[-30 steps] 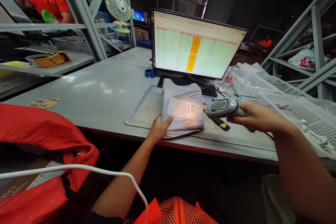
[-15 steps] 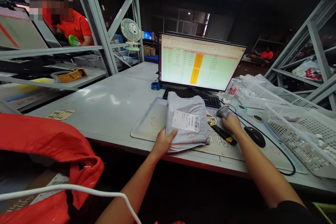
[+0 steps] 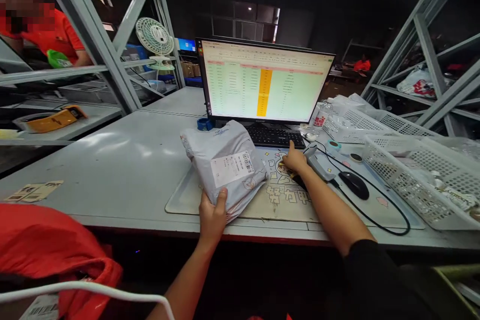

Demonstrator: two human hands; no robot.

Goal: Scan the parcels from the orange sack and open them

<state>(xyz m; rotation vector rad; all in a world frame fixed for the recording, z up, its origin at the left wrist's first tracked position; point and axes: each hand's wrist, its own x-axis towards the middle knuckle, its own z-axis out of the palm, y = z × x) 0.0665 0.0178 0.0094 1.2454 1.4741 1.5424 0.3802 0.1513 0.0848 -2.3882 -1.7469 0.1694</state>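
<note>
My left hand [image 3: 213, 215] grips the near edge of a grey plastic mailer [image 3: 204, 147], thumb on top. The parcel is tilted above the desk mat [image 3: 180, 200], and its white barcode label [image 3: 228, 169] faces up. My right hand [image 3: 295, 161] has its index finger stretched onto the black keyboard [image 3: 275, 136]; the other fingers are curled and partly hidden, with nothing seen in them. Beside that wrist a grey barcode scanner [image 3: 318, 164] lies on the mat. A dark box cutter [image 3: 299, 181] is partly covered by my right forearm.
Behind the keyboard stands a monitor [image 3: 262, 85] showing a spreadsheet. A corded mouse [image 3: 353, 185] and white perforated baskets [image 3: 397, 175] are to the right. A blue tape roll [image 3: 204, 124] sits left of the monitor. A red bag [image 3: 48, 250] is at lower left; a co-worker [image 3: 67, 35] is beyond the frame.
My right hand has let go of the scanner and moved to the keyboard. My left hand has raised and turned the mailer. The whole view has shifted.
</note>
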